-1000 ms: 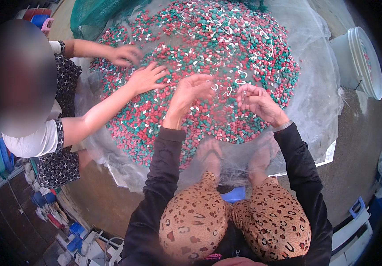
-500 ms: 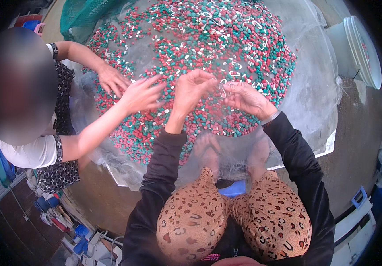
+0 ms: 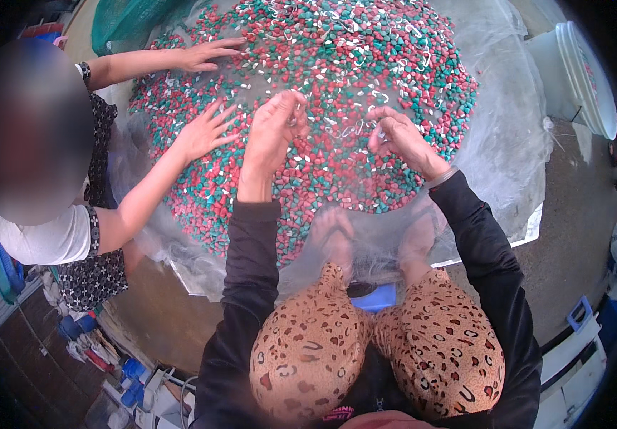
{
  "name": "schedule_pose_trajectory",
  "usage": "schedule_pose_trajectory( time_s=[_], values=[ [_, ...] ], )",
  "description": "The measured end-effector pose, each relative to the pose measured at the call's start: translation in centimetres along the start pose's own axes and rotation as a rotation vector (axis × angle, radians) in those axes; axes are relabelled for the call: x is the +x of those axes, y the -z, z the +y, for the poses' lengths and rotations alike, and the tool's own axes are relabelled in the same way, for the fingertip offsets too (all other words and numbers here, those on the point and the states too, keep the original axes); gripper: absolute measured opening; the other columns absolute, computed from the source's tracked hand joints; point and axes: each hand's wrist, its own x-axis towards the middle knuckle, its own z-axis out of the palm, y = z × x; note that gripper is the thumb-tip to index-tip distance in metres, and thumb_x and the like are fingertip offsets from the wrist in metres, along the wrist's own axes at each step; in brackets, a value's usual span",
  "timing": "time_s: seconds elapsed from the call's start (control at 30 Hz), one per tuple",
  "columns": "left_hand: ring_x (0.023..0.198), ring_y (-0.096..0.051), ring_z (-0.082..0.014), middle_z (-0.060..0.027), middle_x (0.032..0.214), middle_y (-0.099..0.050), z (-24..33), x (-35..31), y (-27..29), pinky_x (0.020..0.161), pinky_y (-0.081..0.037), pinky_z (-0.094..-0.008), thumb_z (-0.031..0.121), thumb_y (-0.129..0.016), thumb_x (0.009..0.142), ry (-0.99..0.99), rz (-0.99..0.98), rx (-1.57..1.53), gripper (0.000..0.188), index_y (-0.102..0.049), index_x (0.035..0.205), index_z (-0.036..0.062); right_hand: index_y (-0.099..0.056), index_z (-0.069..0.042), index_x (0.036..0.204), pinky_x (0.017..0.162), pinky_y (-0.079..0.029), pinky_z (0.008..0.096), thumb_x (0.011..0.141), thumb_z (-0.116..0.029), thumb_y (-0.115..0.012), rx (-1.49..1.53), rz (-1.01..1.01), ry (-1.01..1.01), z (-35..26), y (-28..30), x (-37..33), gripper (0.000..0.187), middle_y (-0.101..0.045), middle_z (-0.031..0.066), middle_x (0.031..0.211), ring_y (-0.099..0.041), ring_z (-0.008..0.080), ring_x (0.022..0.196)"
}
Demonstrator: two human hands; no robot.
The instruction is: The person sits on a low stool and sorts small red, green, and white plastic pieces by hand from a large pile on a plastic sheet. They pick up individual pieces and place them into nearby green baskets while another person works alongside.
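Observation:
A wide heap of small red, green and white pieces (image 3: pixel 315 179) lies on a sheet in front of me. Over its middle, my left hand (image 3: pixel 274 129) is raised with its fingers curled and the thumb pressed to them; whatever they hold is too small to name. My right hand (image 3: pixel 400 141) hovers to the right, its thumb and fingers bent together. Thin white hook-shaped pieces (image 3: pixel 351 131) show between my hands, close to the right fingertips; I cannot tell whether the right fingers grip them. More white hooks (image 3: pixel 415 61) are scattered over the heap's far right.
At left, a co-worker's two hands (image 3: pixel 207 134) reach flat over the heap. Translucent plastic sheeting (image 3: pixel 505 136) surrounds it, with green netting (image 3: pixel 133 25) at the far left. A white bucket (image 3: pixel 573 79) stands at the right. My feet (image 3: pixel 333 232) are at the near edge.
My hands have drawn apart; the left moved left and the right stayed near its place. The co-worker's hands have also separated, one moving farther away and the other left.

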Motion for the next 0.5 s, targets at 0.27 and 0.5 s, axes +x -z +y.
schedule_pose_trajectory(
  time_s=[0.27,0.5],
  values=[
    [0.054,-0.053,-0.0145,0.001,0.066,-0.056,-5.0,1.8,0.4,0.051,-0.043,-0.0296,0.029,-0.071,0.086,0.055,-0.107,0.869,0.025,-0.057,0.083,0.0084,-0.058,-0.002,0.114,0.078,-0.05,0.04,0.087,-0.012,-0.052,-1.05,0.045,0.63,3.3,0.7,3.4,0.029,-0.061,0.0178,0.095,-0.063,0.0303,0.091],
    [0.07,-0.066,-0.0289,-0.0114,0.067,-0.065,-7.2,2.0,0.9,0.062,-0.049,-0.0408,0.026,-0.075,0.077,-0.211,-0.031,1.735,0.025,-0.066,0.091,0.007,-0.062,-0.001,0.098,0.073,-0.05,0.0378,0.085,-0.009,-0.062,-1.251,0.085,0.77,2.4,0.8,3.3,0.015,-0.059,0.0118,0.089,-0.061,0.0266,0.086]
  ],
)
